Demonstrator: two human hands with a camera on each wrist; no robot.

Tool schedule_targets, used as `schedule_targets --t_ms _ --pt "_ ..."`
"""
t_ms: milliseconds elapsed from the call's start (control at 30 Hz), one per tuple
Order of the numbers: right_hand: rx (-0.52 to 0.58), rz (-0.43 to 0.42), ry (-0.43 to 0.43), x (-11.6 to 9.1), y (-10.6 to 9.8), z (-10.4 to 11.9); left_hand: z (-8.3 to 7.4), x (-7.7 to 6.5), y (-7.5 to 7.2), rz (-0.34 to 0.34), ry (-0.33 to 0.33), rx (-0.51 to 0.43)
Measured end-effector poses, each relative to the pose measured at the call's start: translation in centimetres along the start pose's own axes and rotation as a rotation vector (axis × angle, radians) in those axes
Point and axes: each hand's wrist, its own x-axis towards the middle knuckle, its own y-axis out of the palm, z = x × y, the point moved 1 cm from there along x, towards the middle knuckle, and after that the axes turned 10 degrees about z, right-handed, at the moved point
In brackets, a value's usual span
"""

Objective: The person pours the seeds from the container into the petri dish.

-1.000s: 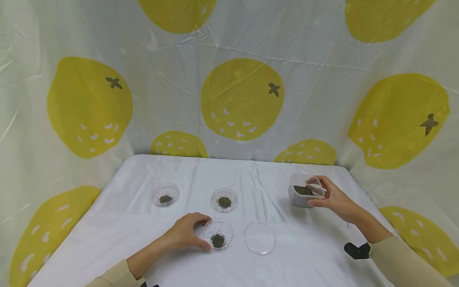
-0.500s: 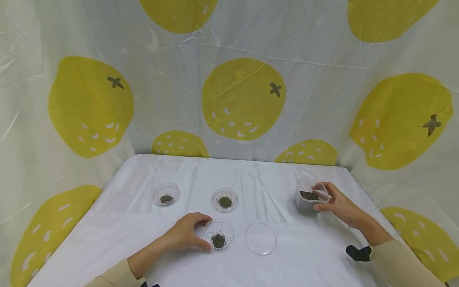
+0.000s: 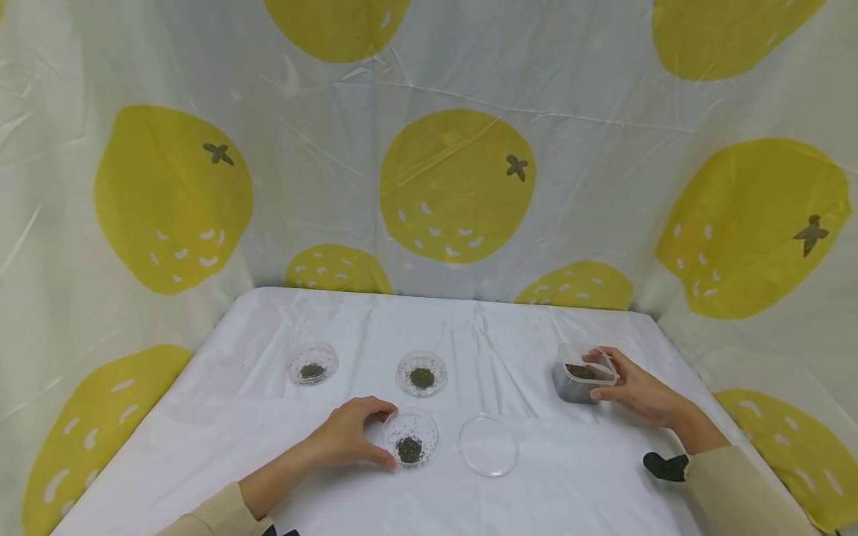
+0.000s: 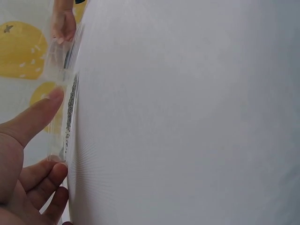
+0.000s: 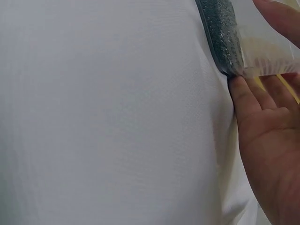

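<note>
In the head view my left hand (image 3: 345, 434) pinches a clear petri dish (image 3: 414, 423) between thumb and fingers at the front middle of the table. Dark green flakes (image 3: 410, 449) are heaped in the dish, with specks scattered around. The left wrist view shows the thumb and fingertips at opposite sides of the dish's wall. At the right, my right hand (image 3: 638, 388) grips a clear plastic tub (image 3: 570, 387) partly filled with dark flakes. Its thumb is at the near side and fingers reach behind the rim. The tub sits on the cloth.
Behind stand two more petri dishes, the left one (image 3: 297, 365) and the middle one (image 3: 404, 380), each with green flakes. A clear round lid or dish (image 3: 488, 447) lies right of the held dish. White cloth covers the table (image 3: 536, 484); a lemon-patterned curtain (image 3: 322, 171) hangs behind.
My right hand has lowered the tub and moved it slightly right, down onto the cloth. The left hand stays at its dish.
</note>
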Motion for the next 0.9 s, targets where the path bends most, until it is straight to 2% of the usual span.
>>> schedule_targets --t_ms 433,633,900 --pt "0.058 0.014 0.072 -0.1 0.1 0.3 -0.1 0.0 0.1 0.002 -0.001 0.009" --pt "0.037 0.001 0.106 -0.2 -0.3 1.9 -0.1 -0.1 0.0 0.003 -0.002 0.005" --pt "-0.023 -0.032 0.086 0.2 -1.0 4.2 0.1 0.0 0.0 0.002 -0.014 0.004"
